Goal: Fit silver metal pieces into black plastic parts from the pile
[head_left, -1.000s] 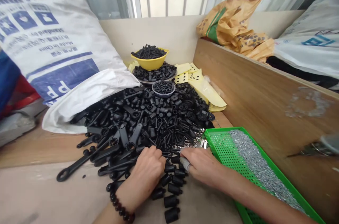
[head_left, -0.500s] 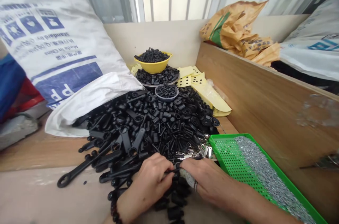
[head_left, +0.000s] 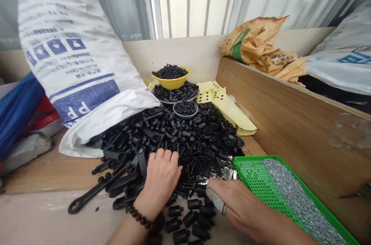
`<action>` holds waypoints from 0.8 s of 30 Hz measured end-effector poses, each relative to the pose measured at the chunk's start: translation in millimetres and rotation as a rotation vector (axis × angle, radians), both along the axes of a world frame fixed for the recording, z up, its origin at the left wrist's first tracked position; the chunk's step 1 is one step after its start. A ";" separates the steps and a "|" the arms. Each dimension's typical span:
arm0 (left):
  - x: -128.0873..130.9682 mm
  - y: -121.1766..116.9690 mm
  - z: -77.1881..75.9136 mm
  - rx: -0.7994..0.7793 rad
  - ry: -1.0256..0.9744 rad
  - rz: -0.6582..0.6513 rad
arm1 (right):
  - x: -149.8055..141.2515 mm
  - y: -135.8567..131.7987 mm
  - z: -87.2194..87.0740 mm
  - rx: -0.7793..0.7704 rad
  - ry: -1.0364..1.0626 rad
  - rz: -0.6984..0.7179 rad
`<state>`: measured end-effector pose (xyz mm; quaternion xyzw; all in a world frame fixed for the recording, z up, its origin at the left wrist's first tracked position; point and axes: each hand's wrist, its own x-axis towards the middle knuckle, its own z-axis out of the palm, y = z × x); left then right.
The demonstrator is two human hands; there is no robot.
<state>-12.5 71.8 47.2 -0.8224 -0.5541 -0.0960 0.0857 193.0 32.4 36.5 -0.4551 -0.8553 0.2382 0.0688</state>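
My left hand [head_left: 162, 173], a dark bead bracelet [head_left: 139, 217] at its wrist, lies over the front of a large pile of black plastic parts [head_left: 162, 133]. Its fingers curl down among them, fingertips hidden, so whatever they grip cannot be made out. Low at the pile's right front is my right hand [head_left: 232, 198], closed, with a wrapped finger and a ring. Beside its fingertips are small black parts, and it hides what it grips. Several short black cylinders with narrow stubs [head_left: 181, 236] lie between my forearms. Small shiny metal pieces [head_left: 227, 169] are scattered just beyond the right hand.
A green perforated tray [head_left: 249, 175] holds many small silver pieces at right, beside a wooden partition [head_left: 284, 109]. A white sack [head_left: 87, 51] leans at left. Behind the pile stand a yellow bowl [head_left: 173, 83], a small clear bowl [head_left: 185, 115] and yellow cards [head_left: 237, 119].
My left hand has left the spot beside my right hand and moved up and left onto the pile. The short cylinders between the forearms show more fully. The view has tilted up slightly.
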 end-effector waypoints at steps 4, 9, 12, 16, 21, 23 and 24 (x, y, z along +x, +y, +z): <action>5.7 12.1 -3.4 -0.009 -0.007 0.007 | 2.1 -3.9 3.2 0.027 0.011 -0.034; -7.3 5.5 -3.9 -0.122 -0.446 -0.030 | 9.4 -6.9 14.1 0.084 0.185 -0.051; -9.5 -13.3 -3.1 -0.407 -0.958 -0.123 | 11.4 -7.3 17.9 0.189 0.211 -0.014; -2.6 -36.4 -3.5 -0.538 -1.185 -0.206 | 11.9 -10.6 14.4 0.250 0.203 0.044; 8.2 -47.9 -6.1 -0.562 -1.164 -0.316 | 10.6 -20.3 4.7 0.268 0.110 0.107; 11.7 -52.3 -8.1 -0.523 -1.138 -0.377 | 9.0 -24.0 1.7 0.220 0.152 0.101; 13.0 -55.0 -9.5 -0.495 -1.125 -0.397 | 7.9 -25.5 0.3 0.172 0.210 0.087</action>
